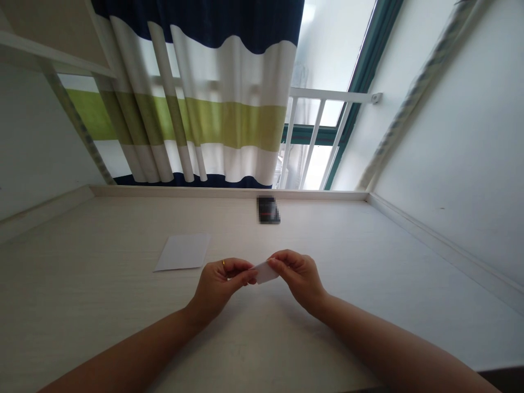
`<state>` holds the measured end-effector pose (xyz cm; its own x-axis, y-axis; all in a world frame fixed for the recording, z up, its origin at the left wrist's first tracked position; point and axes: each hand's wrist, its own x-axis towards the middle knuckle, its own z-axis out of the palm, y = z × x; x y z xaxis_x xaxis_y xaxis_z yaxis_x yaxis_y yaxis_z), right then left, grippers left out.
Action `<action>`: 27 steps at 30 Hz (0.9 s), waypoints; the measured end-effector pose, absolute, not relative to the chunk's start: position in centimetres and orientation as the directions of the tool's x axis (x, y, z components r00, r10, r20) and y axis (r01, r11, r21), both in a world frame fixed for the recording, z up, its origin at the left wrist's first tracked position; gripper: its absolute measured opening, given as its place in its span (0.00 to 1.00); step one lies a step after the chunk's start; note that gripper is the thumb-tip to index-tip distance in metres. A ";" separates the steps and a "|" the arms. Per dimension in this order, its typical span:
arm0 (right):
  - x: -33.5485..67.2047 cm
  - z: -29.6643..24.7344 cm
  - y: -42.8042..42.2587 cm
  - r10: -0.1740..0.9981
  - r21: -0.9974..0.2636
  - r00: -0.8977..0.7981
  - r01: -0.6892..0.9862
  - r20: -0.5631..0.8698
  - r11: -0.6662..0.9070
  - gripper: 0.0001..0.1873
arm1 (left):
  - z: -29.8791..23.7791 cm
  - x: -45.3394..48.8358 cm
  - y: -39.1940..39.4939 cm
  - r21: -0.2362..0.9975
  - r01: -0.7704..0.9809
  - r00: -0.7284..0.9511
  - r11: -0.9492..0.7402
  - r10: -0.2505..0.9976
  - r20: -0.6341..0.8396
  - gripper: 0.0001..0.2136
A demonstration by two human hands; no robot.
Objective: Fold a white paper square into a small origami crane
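Note:
Between my two hands is a small white piece of paper (pixel 267 272), which looks folded, held above the pale tabletop. My left hand (pixel 219 283) pinches its left end between thumb and fingers; a gold ring sits on one finger. At the right end, my right hand (pixel 299 277) grips the upper corner with thumb and forefinger. A flat white sheet of paper (pixel 183 252) lies on the surface, beyond and to the left of my left hand. The fingertips hide parts of the small paper's edges.
A dark, pixelated object (pixel 268 210) lies near the back edge of the pale wood-grain tabletop (pixel 352 245). White walls rise on both sides. Behind hang a striped curtain (pixel 229 125) and a white railing (pixel 315 98) before a green-framed window.

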<state>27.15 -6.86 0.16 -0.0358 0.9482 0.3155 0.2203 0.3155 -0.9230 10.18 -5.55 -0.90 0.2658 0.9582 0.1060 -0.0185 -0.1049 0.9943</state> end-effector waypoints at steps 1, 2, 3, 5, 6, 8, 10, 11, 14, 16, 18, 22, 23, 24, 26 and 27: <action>27.1 0.2 -6.9 0.948 -0.923 -0.034 0.221 0.316 0.315 0.09 | -0.9 10.2 -5.6 0.992 -0.005 0.263 -0.126 0.957 0.123 0.07; 27.1 0.2 -6.9 0.949 -0.923 -0.035 0.224 0.315 0.314 0.10 | -0.9 10.1 -5.6 0.989 0.010 0.261 -0.149 0.955 0.141 0.07; 27.1 0.3 -6.9 0.949 -0.921 -0.037 0.229 0.314 0.314 0.10 | -0.9 10.1 -5.6 0.985 0.023 0.257 -0.169 0.953 0.158 0.07; 27.1 0.3 -7.0 0.946 -0.915 -0.050 0.243 0.320 0.322 0.11 | -0.9 10.1 -5.6 0.981 0.041 0.250 -0.191 0.952 0.176 0.07; 27.1 0.4 -7.0 0.944 -0.911 -0.056 0.249 0.326 0.329 0.11 | -0.9 10.1 -5.5 0.980 0.043 0.246 -0.193 0.953 0.177 0.07; 27.2 0.4 -7.0 0.938 -0.902 -0.063 0.261 0.340 0.344 0.11 | -0.9 10.2 -5.5 0.982 0.036 0.237 -0.187 0.956 0.174 0.07; 27.2 0.4 -7.0 0.934 -0.896 -0.059 0.268 0.352 0.354 0.10 | -1.0 10.2 -5.5 0.984 0.019 0.235 -0.177 0.958 0.168 0.07; 27.2 0.4 -7.0 0.933 -0.895 -0.055 0.269 0.356 0.357 0.11 | -1.0 10.2 -5.5 0.986 0.007 0.235 -0.168 0.958 0.162 0.07; 27.1 0.3 -7.0 0.929 -0.892 -0.049 0.266 0.366 0.366 0.10 | -1.0 10.2 -5.6 0.991 -0.026 0.242 -0.134 0.961 0.137 0.07; 27.1 0.3 -7.1 0.925 -0.885 -0.051 0.274 0.377 0.376 0.10 | -0.9 10.3 -5.6 0.992 -0.036 0.244 -0.119 0.962 0.124 0.08; 27.2 0.3 -7.1 0.919 -0.876 -0.051 0.286 0.391 0.388 0.10 | -0.8 10.3 -5.7 0.993 -0.038 0.252 -0.109 0.961 0.115 0.08; 27.2 0.4 -7.2 0.906 -0.855 -0.050 0.312 0.419 0.413 0.09 | -0.7 10.3 -5.6 0.996 -0.046 0.306 -0.070 0.949 0.081 0.08; 27.2 0.5 -7.2 0.903 -0.848 -0.054 0.325 0.426 0.419 0.09 | -0.7 10.4 -5.6 0.997 -0.038 0.325 -0.062 0.943 0.071 0.08; 27.2 0.6 -7.2 0.901 -0.839 -0.063 0.340 0.430 0.425 0.09 | -0.8 10.4 -5.6 0.998 -0.024 0.344 -0.059 0.937 0.063 0.08; 27.2 0.8 -7.3 0.897 -0.823 -0.088 0.368 0.432 0.433 0.09 | -0.9 10.5 -5.5 0.998 0.010 0.373 -0.065 0.926 0.056 0.08; 27.2 0.8 -7.3 0.896 -0.816 -0.103 0.379 0.431 0.436 0.10 | -1.0 10.5 -5.5 0.997 0.027 0.383 -0.073 0.922 0.057 0.09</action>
<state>27.16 -7.29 0.85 -0.1033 0.8964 0.4310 0.3786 0.4362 -0.8163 10.49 -5.53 -1.01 0.3834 0.9218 0.0573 0.0267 -0.0731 0.9970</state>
